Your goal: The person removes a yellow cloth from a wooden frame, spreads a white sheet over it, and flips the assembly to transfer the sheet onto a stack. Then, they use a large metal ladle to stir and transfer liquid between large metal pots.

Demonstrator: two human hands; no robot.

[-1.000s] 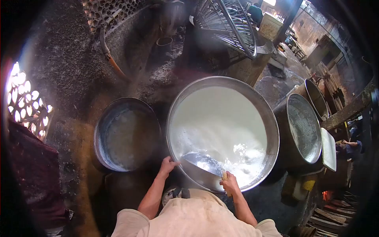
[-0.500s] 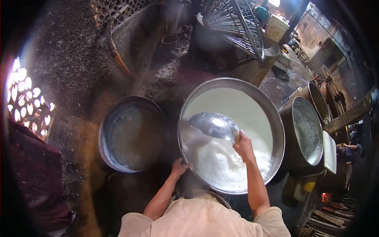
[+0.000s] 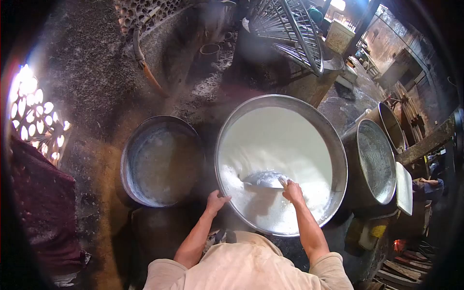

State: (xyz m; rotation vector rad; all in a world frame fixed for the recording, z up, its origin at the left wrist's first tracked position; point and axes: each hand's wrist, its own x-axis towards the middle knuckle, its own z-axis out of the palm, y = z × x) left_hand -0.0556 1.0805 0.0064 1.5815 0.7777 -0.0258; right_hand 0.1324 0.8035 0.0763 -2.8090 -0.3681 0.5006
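Note:
A wide metal pot (image 3: 340, 145) holds milky white liquid with froth toward its near side. My right hand (image 3: 292, 192) is closed around the end of a shiny metal scoop (image 3: 266, 179). The scoop is tilted and partly sunk in the liquid; its lower part is hidden. At the pot's left near rim is my left hand (image 3: 216, 200), its fingers apart. One digit reaches to the rim and seems to touch it, while the others stay outside the pot.
A smaller dark metal tub (image 3: 126, 179) with cloudy contents stands left. To the right are a tall metal vessel (image 3: 360, 164) and a white plastic container (image 3: 404, 188). A metal rack (image 3: 304, 36) stands behind. Burgundy cloth (image 3: 43, 203) hangs left. Another person (image 3: 430, 186) is far right.
My right hand has drawn the scoop toward me and lowered it from above the liquid into it. My left hand has shifted slightly upward along the rim, and its fingers have loosened.

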